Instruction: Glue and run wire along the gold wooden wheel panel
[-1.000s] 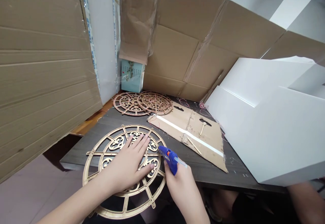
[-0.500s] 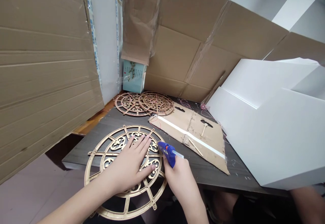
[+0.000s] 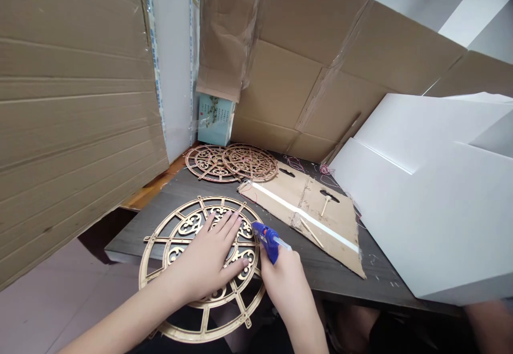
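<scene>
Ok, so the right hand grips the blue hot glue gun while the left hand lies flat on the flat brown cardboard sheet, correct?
Not quite: the head view shows the left hand lying flat on the round gold fretwork wheel, not on the flat brown cardboard sheet. The right hand does grip the blue hot glue gun.

Two bare forearms point(image 3: 120, 319) reach up from the bottom of the view. The left hand point(image 3: 204, 260) lies flat, palm down, its fingers point(image 3: 226, 231) spread and pointing forward. Just beside it, the right hand point(image 3: 282, 282) is curled closed in a firm grip.
</scene>
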Demonstrator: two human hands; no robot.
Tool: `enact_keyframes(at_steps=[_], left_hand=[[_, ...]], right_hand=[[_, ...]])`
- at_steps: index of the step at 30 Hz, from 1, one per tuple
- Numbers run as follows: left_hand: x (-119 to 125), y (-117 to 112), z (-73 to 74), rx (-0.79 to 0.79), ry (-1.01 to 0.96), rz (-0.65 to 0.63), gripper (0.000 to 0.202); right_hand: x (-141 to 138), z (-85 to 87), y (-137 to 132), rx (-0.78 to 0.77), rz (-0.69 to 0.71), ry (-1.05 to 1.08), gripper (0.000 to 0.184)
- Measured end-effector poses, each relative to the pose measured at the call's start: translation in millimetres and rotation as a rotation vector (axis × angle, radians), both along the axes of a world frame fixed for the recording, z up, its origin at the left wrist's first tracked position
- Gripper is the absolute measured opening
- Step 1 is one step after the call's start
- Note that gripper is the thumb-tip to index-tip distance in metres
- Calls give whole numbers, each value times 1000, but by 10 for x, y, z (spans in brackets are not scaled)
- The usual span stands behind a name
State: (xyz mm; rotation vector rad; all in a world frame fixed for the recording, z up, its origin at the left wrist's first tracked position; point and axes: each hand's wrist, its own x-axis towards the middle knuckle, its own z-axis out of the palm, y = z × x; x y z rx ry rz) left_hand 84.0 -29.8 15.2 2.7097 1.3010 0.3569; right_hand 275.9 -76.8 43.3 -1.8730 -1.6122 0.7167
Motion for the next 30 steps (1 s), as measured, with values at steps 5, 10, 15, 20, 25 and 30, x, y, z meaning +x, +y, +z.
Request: enact_keyframes(at_steps=[5, 10, 15, 20, 25, 30], left_hand=[[11, -3, -7, -5, 0, 4, 86], [19, -14, -15, -7, 3, 4, 87], [9, -7, -24, 10, -10, 1, 85], [1, -4, -13, 26, -11, -3, 84], [-2, -1, -2, 33, -13, -3, 83], [2, -6, -1, 14, 6, -2, 86]], right_hand=[[89, -57, 59, -20, -76, 46, 39], [230, -48, 131, -11, -77, 79, 41], [210, 34, 104, -18, -3, 96, 36], [154, 49, 94, -44, -13, 58, 34], [200, 39, 137, -41, -81, 39, 36], [172, 60, 97, -47, -28, 61, 33]])
